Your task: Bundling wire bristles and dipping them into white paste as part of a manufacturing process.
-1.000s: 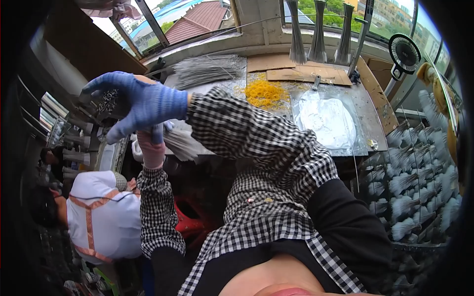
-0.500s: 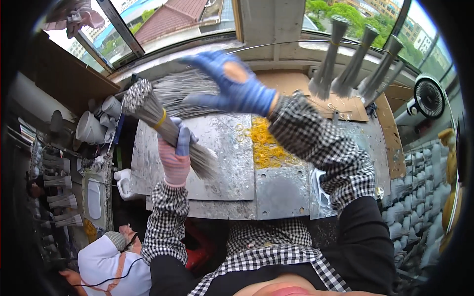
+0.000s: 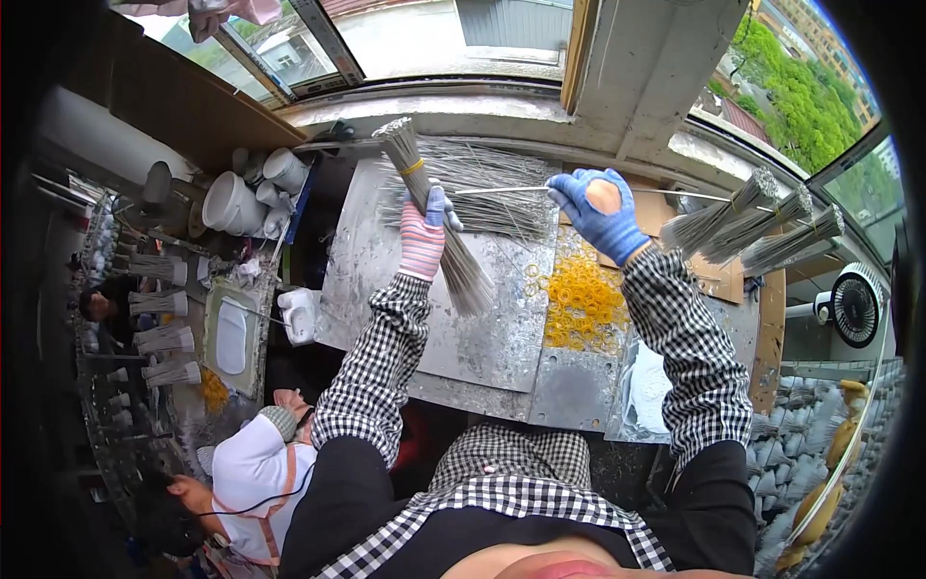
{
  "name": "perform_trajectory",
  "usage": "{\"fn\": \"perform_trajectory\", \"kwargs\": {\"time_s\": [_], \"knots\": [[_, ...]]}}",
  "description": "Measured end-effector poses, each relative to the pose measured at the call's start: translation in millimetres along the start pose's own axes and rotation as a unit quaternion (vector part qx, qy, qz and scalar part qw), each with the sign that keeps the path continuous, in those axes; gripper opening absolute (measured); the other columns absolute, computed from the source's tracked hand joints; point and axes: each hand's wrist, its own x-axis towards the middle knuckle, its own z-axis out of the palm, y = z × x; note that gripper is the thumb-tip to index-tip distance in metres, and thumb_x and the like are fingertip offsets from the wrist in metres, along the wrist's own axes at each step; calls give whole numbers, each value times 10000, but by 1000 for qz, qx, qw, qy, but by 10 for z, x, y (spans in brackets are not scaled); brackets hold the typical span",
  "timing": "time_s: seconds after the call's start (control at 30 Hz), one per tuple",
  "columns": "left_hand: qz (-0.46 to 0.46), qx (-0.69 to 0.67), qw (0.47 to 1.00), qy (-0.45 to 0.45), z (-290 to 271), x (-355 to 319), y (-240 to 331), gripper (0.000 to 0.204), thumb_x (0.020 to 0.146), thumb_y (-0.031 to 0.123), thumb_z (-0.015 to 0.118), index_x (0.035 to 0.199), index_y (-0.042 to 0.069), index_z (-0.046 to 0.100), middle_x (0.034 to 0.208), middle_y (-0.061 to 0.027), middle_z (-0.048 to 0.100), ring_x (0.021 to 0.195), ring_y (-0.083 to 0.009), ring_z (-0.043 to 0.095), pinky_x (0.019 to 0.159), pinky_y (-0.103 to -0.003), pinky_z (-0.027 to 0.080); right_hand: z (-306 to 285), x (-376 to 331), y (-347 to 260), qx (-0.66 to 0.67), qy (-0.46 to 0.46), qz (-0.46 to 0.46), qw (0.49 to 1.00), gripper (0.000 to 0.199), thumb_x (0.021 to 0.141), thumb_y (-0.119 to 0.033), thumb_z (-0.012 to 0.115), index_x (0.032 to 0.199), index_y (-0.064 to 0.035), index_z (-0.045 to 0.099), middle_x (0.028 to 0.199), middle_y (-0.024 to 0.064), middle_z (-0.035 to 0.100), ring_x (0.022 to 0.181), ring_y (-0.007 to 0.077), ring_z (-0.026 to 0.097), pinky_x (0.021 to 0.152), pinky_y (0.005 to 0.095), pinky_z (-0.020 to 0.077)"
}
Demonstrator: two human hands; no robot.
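My left hand (image 3: 424,232), in a pink-striped glove with bluish fingers, is closed around a bundle of thin grey wires (image 3: 463,275). The bundle leans, its top toward the window, with a yellow rubber band (image 3: 412,168) round its upper part. My right hand (image 3: 603,210), in a blue glove with a hole at the back, pinches a long thin metal rod (image 3: 511,189). One end of the rod reaches the bundle just by my left fingers; whether it passes into the wires I cannot tell. Toward its other end, banded wire bundles (image 3: 719,217) hang on the rod.
Loose wires (image 3: 482,159) lie at the table's far side. Yellow rubber bands (image 3: 584,299) are heaped mid-table beside a metal plate (image 3: 574,386). A fan (image 3: 854,304) stands at right, white buckets (image 3: 231,203) at left. A co-worker (image 3: 256,468) sits at lower left.
My right hand has come down from above the table and now grips the rod. The rod and its hanging bundles sit lower, and its end meets the bundle in my left hand. The view has turned.
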Motion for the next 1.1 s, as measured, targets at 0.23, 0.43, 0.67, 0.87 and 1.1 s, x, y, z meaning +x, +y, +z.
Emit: {"fn": "perform_trajectory", "kwargs": {"time_s": [0.23, 0.43, 0.67, 0.87, 1.1], "knots": [[99, 106, 988, 58, 351, -226, 245, 216, 1013, 187, 604, 1161, 69, 501, 869, 3, 567, 643, -74, 544, 574, -248, 484, -271, 9, -239, 73, 2, 14, 997, 139, 902, -280, 676, 940, -156, 723, 750, 61, 656, 733, 258, 645, 698, 390, 452], [54, 188, 980, 16, 323, -287, 593, 257, 988, 178, 643, 1176, 46, 528, 942, -37, 640, 732, -139, 596, 674, -302, 503, -556, 22, -356, 111, 9, 4, 994, 94, 876, -221, 694, 925, -147, 723, 741, 67, 646, 716, 270, 638, 661, 401, 452], [241, 379, 880, 156, 652, -546, 731, 260, 967, 177, 675, 1156, 52, 548, 861, -74, 653, 767, -185, 626, 723, -321, 515, -580, 12, -372, 138, 10, 13, 990, 101, 886, -248, 687, 929, -164, 725, 744, 55, 648, 717, 270, 636, 668, 411, 462], [138, 176, 971, 82, 654, -505, 583, 290, 1001, 150, 617, 1249, 52, 503, 931, -17, 588, 752, -72, 584, 695, -229, 501, -524, 31, -311, 141, 5, 18, 990, 118, 874, -268, 695, 946, -182, 731, 749, 36, 647, 716, 254, 638, 646, 412, 462], [122, 160, 979, 17, 579, -446, 749, 279, 917, 96, 732, 1155, 46, 595, 909, 14, 641, 814, -86, 592, 749, -257, 505, -608, -21, -346, 143, 2, 33, 989, 144, 889, -308, 684, 942, -186, 740, 769, 27, 660, 765, 235, 656, 688, 394, 492]]}}
